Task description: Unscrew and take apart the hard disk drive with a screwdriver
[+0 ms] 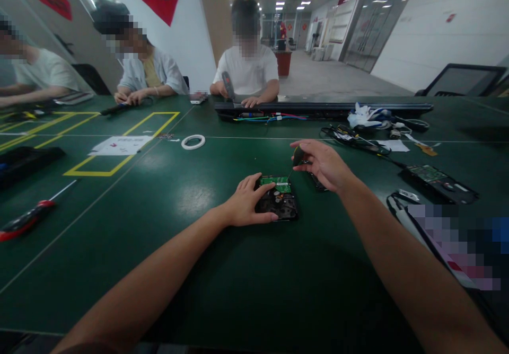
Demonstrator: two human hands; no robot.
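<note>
My left hand (pixel 248 203) lies over the left side of a hard drive (pixel 284 210), holding it down on the green table. Its thumb is at the near edge and its fingers spread over the top. The drive's green circuit board (pixel 281 183) faces up along the far side. Between the thumb and fingers of my right hand (pixel 323 164) is a small screwdriver (pixel 298 156) with a dark handle. Its thin shaft slants down to the board's far right corner; whether the tip sits in a screw is too small to tell. Partly hidden behind my right hand lies another dark device (pixel 318 181).
A red-and-black screwdriver (pixel 29 219) lies at left, and a white tape roll (pixel 193 142) beyond my left hand. Cables (pixel 353 138) and another drive-like device (pixel 439 182) are at right. Across the table, a person (pixel 248 73) holds a power tool over a long black panel (pixel 318 109).
</note>
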